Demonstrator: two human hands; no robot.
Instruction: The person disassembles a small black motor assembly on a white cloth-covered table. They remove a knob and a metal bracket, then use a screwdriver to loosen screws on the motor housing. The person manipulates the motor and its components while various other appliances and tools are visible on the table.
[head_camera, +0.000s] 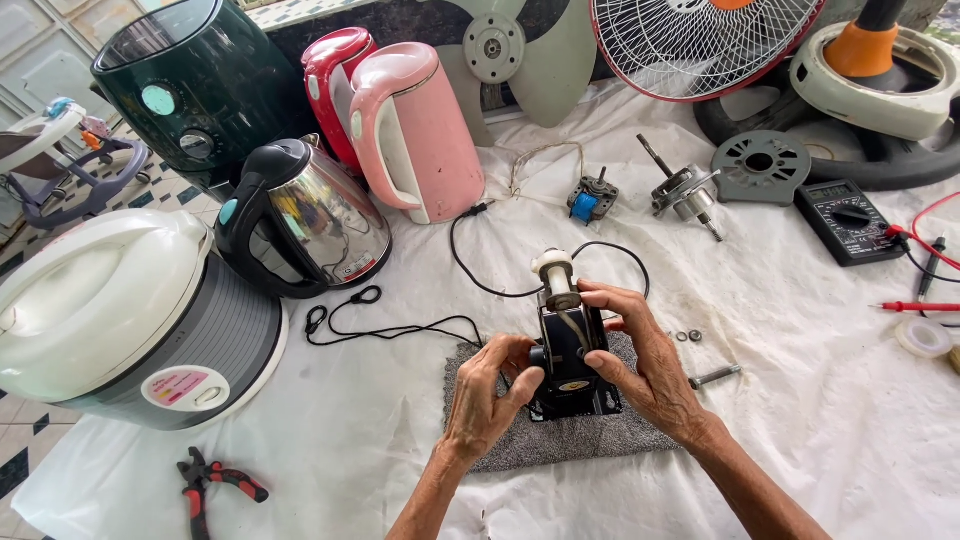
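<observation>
Head view is showing both hands working on a small black motor assembly (573, 355) with a white capped shaft (553, 268) sticking up from its top. It is standing upright on a grey towel pad (560, 440), which is probably cushioning it and keeping it from sliding on the white cloth (780, 330) covering the work surface. The left hand (487, 395) is curling around the lower left side of the assembly, thumb and fingers pinching near a round knob there, seemingly steadying the base. The right hand (645, 360) is wrapping over the right side, its fingers closing on the upper body just below the shaft, so the piece is being braced from both sides. A black power cord (400, 328) is trailing away to the left.

Around the pad, a pink kettle (420, 130), a steel kettle with a black handle (300, 215), a red kettle (330, 75) and a white and grey rice cooker (130, 320) are sitting at the left. A multimeter (848, 220) with its red probe (915, 307), a fan motor (685, 192) and a bolt (714, 376) are lying to the right, within easy reach. Red-handled pliers (212, 485) are resting near the cloth's front edge.
</observation>
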